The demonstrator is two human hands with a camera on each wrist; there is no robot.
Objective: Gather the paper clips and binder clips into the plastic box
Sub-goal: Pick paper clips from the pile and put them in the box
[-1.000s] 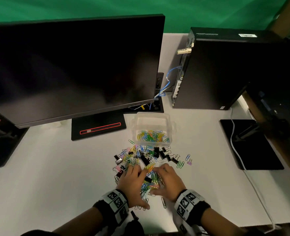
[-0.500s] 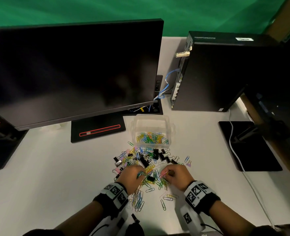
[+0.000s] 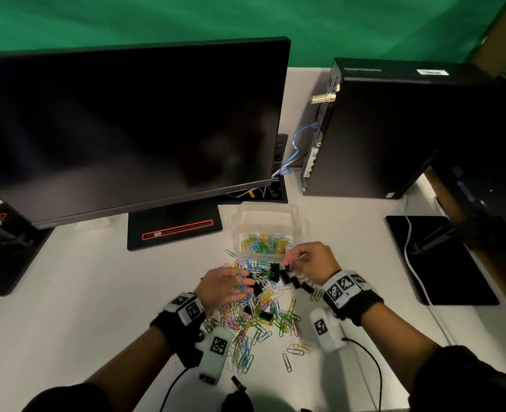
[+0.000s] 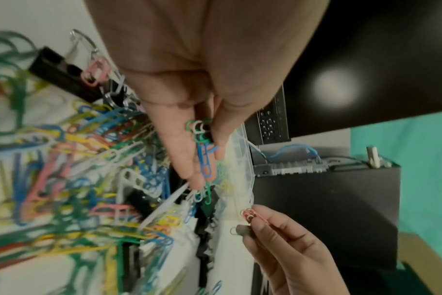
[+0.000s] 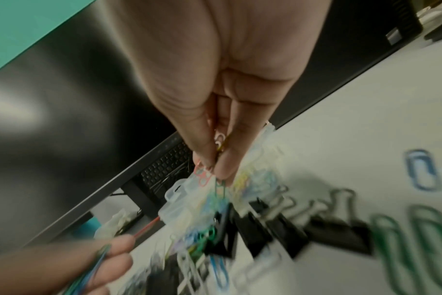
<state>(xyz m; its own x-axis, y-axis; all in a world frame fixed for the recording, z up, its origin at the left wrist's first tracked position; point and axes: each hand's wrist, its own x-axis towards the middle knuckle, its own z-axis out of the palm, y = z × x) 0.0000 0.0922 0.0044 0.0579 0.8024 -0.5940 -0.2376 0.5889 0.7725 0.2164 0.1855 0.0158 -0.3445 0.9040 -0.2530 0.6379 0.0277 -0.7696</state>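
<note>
A clear plastic box (image 3: 300,224) stands on the white desk in front of the monitor stand, with coloured paper clips (image 3: 265,242) in its near half. A spread of coloured paper clips (image 3: 260,316) and black binder clips (image 3: 290,279) lies just before it. My left hand (image 3: 230,285) is lifted over the pile and pinches a small bunch of paper clips (image 4: 203,151), blue and green among them. My right hand (image 3: 302,260) hovers at the box's near right corner, pinching a few paper clips (image 5: 218,143), one pink (image 4: 250,214).
A large black monitor (image 3: 126,129) and its stand (image 3: 174,227) rise behind the box. A black computer case (image 3: 394,129) stands to the back right, with a black pad (image 3: 436,263) and white cable (image 3: 415,281) on the right. More paper clips (image 3: 293,349) lie nearer me.
Both hands have left the pile and risen toward the box, each with clips pinched in it. The right hand went further forward and right; the heap lies more spread out.
</note>
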